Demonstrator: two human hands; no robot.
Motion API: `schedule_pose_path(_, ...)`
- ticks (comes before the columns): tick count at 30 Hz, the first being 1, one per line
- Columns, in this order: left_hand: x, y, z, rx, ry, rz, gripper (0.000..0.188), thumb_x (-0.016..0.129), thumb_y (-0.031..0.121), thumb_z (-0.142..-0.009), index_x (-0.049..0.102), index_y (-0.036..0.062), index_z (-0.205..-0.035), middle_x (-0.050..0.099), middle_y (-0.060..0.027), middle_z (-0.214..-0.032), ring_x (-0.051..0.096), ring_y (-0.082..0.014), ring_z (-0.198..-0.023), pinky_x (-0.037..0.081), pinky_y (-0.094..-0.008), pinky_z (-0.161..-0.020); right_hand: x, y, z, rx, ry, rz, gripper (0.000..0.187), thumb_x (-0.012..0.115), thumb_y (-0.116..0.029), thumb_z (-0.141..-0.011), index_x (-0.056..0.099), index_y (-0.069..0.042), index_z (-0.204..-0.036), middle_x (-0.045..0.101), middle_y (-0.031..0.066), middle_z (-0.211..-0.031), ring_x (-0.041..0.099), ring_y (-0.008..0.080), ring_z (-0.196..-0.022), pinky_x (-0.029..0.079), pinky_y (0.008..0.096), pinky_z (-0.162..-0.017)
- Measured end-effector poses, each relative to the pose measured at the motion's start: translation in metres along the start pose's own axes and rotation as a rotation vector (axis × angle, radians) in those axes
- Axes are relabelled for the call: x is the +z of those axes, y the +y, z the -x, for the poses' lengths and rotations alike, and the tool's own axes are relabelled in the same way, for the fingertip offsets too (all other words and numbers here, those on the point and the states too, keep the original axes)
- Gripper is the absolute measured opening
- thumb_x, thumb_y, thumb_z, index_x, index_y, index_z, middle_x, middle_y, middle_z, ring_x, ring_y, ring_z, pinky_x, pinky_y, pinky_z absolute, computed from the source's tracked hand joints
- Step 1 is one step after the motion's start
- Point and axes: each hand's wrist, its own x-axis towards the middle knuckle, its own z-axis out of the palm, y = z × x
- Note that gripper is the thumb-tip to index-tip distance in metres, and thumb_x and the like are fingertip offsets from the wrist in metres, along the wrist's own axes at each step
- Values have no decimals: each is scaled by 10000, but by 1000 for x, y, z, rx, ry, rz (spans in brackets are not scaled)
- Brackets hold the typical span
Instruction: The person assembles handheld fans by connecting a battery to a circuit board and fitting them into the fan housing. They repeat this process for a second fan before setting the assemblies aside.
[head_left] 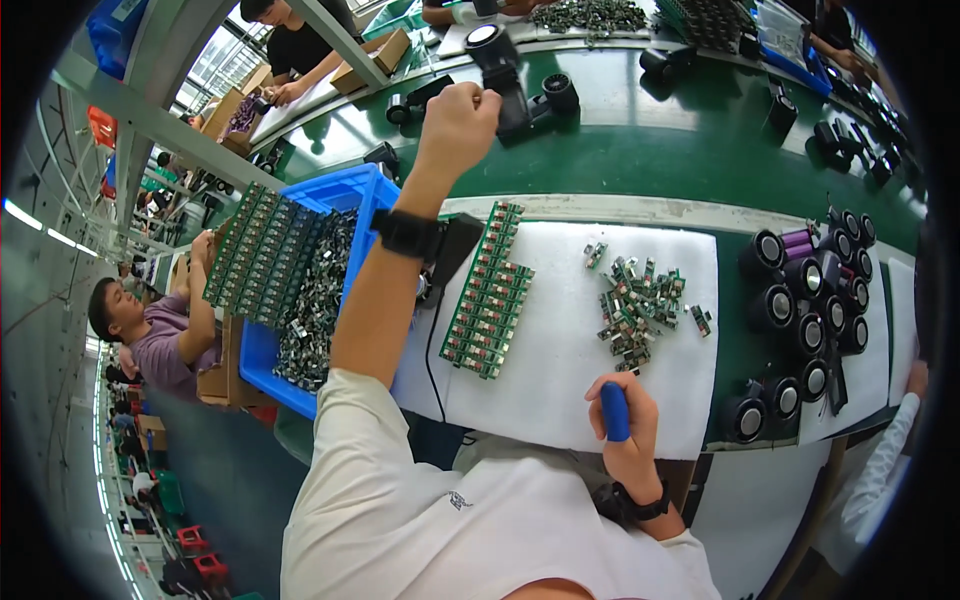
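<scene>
My left hand reaches far out over the green belt, its fingers closed on a black device with a round metallic end. Close to my body, my right hand is held over the front edge of the white mat, fingers curled in. It wears a blue finger cot; anything inside the fingers is hidden. Beyond that hand lies a loose pile of small circuit boards. Left of the pile, a panel of joined green circuit boards rests on the white mat.
A blue crate at left holds many small boards, with green board panels on it. Black cylindrical parts cluster at right. A black cable crosses the mat's left side. Another person works at the left; more devices lie on the belt.
</scene>
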Motion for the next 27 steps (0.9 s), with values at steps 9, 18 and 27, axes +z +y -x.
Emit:
schedule_pose_path(9,16,118,235,214,-580,283,254,591,155,-986,501,-14,-819,563,-213,-631,586,-431,-577,457,-460,-528,-30,-62,16,-294,295,764,325,585,12,-878,662,-64,-1185,487,27,-606,439,118,-515,345,261,-504)
schedule_pose_path(18,51,102,263,591,-608,-90,223,657,129,-932,509,50,-785,561,-82,-642,612,-270,-568,479,-385,-506,-44,-26,40,-61,199,1054,473,655,-5,-843,674,-140,-1296,532,104,-635,486,214,-515,404,323,-514)
schedule_pose_path(27,49,98,238,630,-621,30,194,678,109,-913,532,47,-801,556,-87,-665,604,-263,-572,465,-389,-513,-54,-26,20,-143,142,1022,388,699,-13,-794,718,-120,-1167,524,83,-589,496,236,-482,402,344,-497)
